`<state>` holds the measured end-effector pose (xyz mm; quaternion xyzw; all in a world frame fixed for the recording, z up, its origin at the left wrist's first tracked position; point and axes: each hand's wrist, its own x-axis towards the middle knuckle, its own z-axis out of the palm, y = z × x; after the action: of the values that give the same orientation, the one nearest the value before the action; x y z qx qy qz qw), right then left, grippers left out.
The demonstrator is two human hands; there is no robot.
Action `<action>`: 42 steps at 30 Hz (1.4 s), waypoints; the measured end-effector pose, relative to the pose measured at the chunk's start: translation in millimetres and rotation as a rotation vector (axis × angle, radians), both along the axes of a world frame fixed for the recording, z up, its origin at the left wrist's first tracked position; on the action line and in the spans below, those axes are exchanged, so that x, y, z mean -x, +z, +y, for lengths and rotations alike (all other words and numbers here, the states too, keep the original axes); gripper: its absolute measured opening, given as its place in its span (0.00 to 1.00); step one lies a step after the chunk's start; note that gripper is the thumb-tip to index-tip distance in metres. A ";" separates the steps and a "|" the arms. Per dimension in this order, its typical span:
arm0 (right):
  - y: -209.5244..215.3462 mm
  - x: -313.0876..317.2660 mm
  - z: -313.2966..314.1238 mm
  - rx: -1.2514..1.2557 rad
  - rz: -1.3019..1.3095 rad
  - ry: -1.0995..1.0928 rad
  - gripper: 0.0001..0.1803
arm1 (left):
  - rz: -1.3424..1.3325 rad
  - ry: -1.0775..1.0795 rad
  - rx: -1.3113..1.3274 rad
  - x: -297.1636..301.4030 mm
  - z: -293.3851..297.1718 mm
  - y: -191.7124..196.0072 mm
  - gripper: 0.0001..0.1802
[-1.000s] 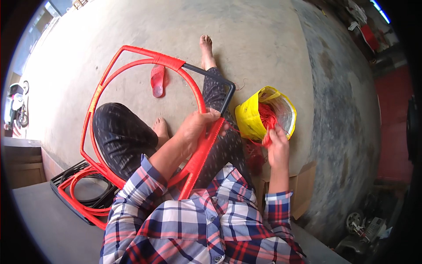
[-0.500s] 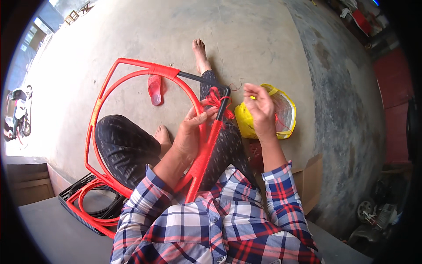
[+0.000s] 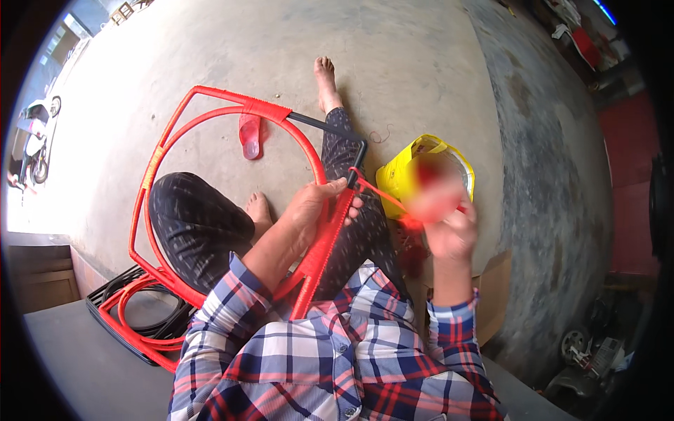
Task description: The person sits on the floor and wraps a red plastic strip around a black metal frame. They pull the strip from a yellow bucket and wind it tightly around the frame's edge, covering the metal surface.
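A black angular frame (image 3: 319,124) with a round hoop (image 3: 304,144) inside it leans across my lap. Red cord wraps most of both; one corner of the frame is bare black tube. My left hand (image 3: 307,207) is closed around the red-wrapped side where hoop and frame meet, its thumb near the bare corner. From just below that corner a red cord (image 3: 381,191) runs taut to my right hand (image 3: 453,228). That hand is closed on the cord, over the near side of a yellow bag (image 3: 394,174). Motion blur smears the bunched cord and part of the fingers.
Left of me, more black and red frames and hoops (image 3: 140,316) lie stacked on a grey surface (image 3: 63,344). On the concrete floor are a red slipper (image 3: 250,139) and a loose thread (image 3: 380,135). A cardboard box (image 3: 495,291) stands at my right, below the bag.
My right hand has moved down and right, drawing out the red cord that hung bunched at the corner. The left hand keeps hold of the frame.
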<state>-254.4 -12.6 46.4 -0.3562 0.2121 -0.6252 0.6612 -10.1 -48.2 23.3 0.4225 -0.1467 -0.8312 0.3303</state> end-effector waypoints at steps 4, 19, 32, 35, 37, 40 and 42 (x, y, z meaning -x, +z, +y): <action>30.0 21.2 47.9 0.031 0.122 -0.023 0.14 | -0.058 0.009 -0.028 -0.3 -3.2 6.1 0.13; 10.3 6.1 43.3 -0.116 0.338 -0.225 0.11 | -0.053 -0.018 0.018 3.1 -5.4 -0.4 0.07; -27.0 -70.1 -44.4 -0.087 0.332 -0.063 0.32 | -0.020 -0.020 0.031 10.6 2.6 22.5 0.07; -26.2 -80.1 -44.3 -0.109 0.348 -0.098 0.29 | 0.021 -0.024 0.026 13.8 3.0 16.7 0.07; -37.8 -79.2 -50.1 -0.177 0.412 -0.095 0.21 | 0.006 -0.033 0.034 14.5 2.9 12.9 0.07; -35.9 -73.8 -49.0 -0.257 0.507 -0.150 0.11 | 0.003 -0.035 0.038 13.8 4.4 11.5 0.08; -33.9 -68.5 -44.8 -0.044 0.612 -0.360 0.09 | 0.016 -0.036 0.047 13.1 4.8 12.6 0.08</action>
<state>-185.8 -57.4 12.5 -0.4696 0.4732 -0.5913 0.4539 -23.2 -43.3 36.0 0.4053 -0.1710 -0.8366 0.3264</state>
